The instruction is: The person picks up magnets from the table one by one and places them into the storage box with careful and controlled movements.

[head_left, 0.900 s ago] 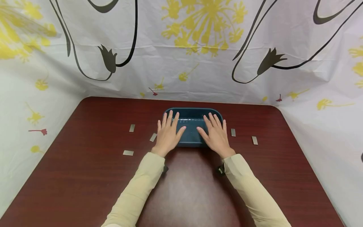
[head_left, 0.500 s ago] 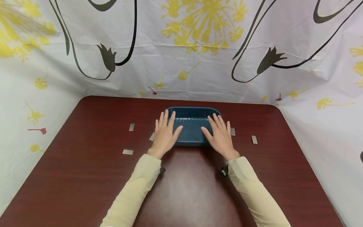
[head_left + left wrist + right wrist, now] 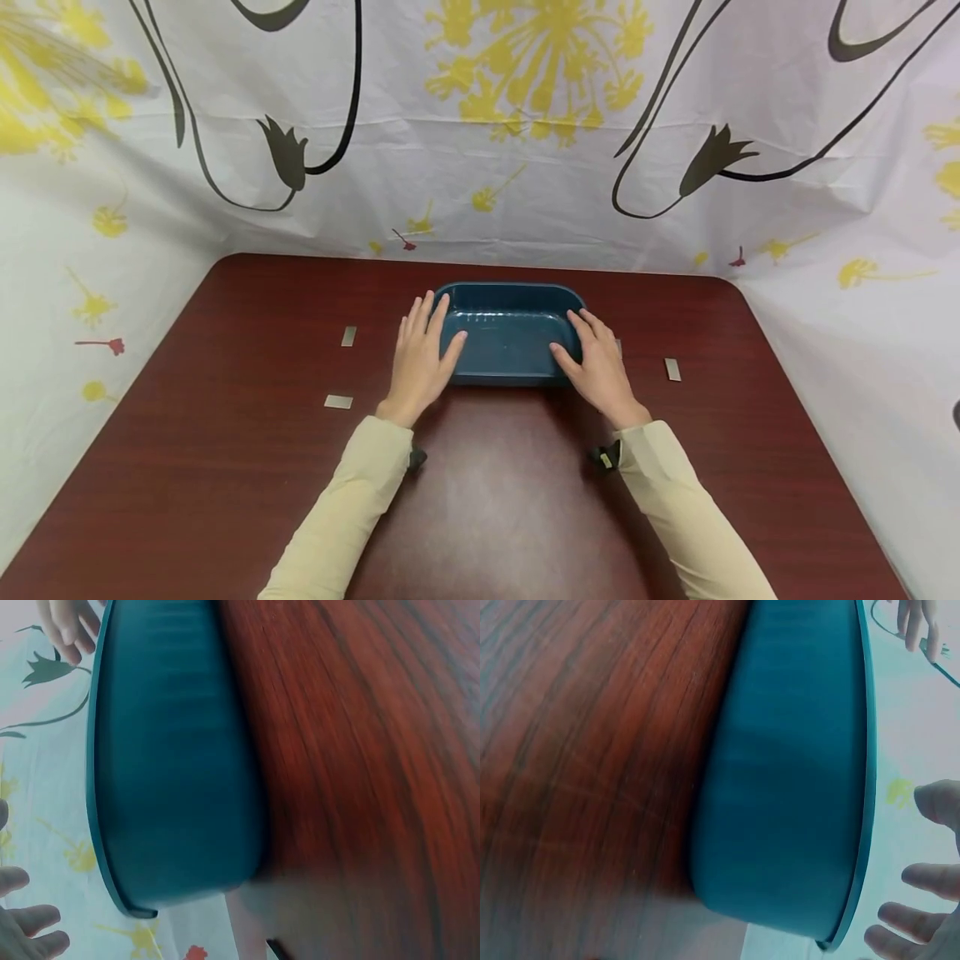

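Note:
A dark blue plastic basin point(image 3: 508, 343) with a rounded rim sits near the table's far side, with nothing lying in it. Above its left end is my left hand point(image 3: 420, 358), fingers spread and pointing away from me. My right hand point(image 3: 602, 367) is over the right end, its fingers slightly bent. In the left wrist view the left fingertips point(image 3: 45, 941) stand apart from the basin's side wall point(image 3: 180, 765). The right wrist view likewise has the right fingers point(image 3: 930, 879) beyond the rim, gripping nothing.
On the dark red wooden table point(image 3: 225, 467) lie small grey metal plates: an upright one point(image 3: 348, 336) and a flat one point(image 3: 338, 402) at left, another point(image 3: 672, 369) at right. One more plate point(image 3: 619, 346) is partly behind the right hand. Patterned cloth point(image 3: 480, 167) hangs around the table.
Both hands have moved apart, from over the basin's middle toward its left and right ends. The left hand now covers a metal plate that showed before. The basin stays put.

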Demonstrator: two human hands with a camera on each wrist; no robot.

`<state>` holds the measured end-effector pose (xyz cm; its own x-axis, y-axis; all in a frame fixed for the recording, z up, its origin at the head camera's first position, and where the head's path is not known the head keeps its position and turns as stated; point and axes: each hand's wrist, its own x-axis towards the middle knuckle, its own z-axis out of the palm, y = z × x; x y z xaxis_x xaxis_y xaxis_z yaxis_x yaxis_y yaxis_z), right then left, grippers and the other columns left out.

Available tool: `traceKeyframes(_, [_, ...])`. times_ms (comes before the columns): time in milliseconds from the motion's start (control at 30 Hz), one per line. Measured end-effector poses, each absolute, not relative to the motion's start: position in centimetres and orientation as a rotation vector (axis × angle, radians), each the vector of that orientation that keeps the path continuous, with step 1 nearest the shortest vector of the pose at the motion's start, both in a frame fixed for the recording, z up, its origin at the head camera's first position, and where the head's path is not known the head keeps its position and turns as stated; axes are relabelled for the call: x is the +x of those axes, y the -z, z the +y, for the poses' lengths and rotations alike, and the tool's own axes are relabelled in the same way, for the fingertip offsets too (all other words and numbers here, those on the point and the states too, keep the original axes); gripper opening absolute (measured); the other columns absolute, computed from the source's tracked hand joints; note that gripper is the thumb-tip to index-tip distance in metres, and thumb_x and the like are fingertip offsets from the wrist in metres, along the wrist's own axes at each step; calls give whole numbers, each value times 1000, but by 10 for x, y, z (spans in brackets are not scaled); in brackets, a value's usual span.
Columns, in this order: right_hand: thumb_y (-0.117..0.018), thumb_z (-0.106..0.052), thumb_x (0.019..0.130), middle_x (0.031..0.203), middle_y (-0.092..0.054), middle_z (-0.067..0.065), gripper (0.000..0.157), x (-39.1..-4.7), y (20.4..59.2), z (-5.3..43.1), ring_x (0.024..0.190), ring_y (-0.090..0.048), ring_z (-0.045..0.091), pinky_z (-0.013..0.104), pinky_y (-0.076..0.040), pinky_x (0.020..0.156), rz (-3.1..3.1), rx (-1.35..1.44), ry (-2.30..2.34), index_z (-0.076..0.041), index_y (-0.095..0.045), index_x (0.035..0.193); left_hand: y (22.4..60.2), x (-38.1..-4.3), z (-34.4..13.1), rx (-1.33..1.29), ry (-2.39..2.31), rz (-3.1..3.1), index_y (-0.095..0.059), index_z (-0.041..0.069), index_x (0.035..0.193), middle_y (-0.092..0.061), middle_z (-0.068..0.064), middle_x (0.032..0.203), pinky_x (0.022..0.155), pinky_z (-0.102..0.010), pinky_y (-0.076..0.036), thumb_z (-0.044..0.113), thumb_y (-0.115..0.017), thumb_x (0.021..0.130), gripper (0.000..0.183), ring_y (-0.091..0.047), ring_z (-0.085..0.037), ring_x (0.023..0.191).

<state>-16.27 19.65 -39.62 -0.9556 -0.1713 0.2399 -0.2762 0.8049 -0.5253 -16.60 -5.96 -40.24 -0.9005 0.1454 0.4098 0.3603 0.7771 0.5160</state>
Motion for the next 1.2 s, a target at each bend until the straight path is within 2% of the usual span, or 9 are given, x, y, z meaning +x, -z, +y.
traceKeyframes(200, [-58,-20,86,134,-29,25,57,-161,398,205,121,-28,38,52,-28,93,-2798,315,-923,4,-35,132,404,-162,-70,-368,918,-2576,-33,7,137,-26,-14,142,102,-47,-16,32,-49,89,56,-19,-28,130])
traceKeyframes(333, [-59,-17,85,127,-35,26,54,-160,400,210,115,-35,38,51,-32,91,-2770,307,-916,7,-39,129,405,-159,-76,-347,975,-2575,-34,7,136,-26,-13,141,100,-51,-18,31,-50,89,56,-21,-29,129])
traceKeyframes(600, [-60,-14,84,119,-43,23,49,-158,408,220,98,-49,33,45,-44,78,-2737,274,-974,6,-44,125,408,-151,-90,-283,1174,-2556,-32,9,138,-24,-10,143,97,-52,-25,25,-53,88,56,-22,-27,128])
traceKeyframes(800, [-60,-11,83,112,-48,24,43,-157,413,225,95,-53,34,46,-44,76,-2706,227,-988,8,-49,120,412,-146,-101,-261,1259,-2553,-33,10,137,-25,-8,143,97,-51,-25,24,-53,88,55,-23,-26,128])
traceKeyframes(1000, [-61,-11,82,104,-53,24,38,-160,418,225,86,-58,33,44,-47,71,-2664,188,-1013,7,-53,115,413,-141,-118,-256,1305,-2537,-37,10,135,-29,-8,141,97,-51,-25,22,-54,87,52,-25,-25,128])
traceKeyframes(1200, [-62,-11,81,88,-59,20,36,-162,422,225,75,-59,27,40,-47,65,-2634,127,-1067,5,-55,113,410,-136,-133,-243,1277,-2550,-39,9,134,-31,-8,140,97,-51,-25,21,-55,87,51,-27,-26,127])
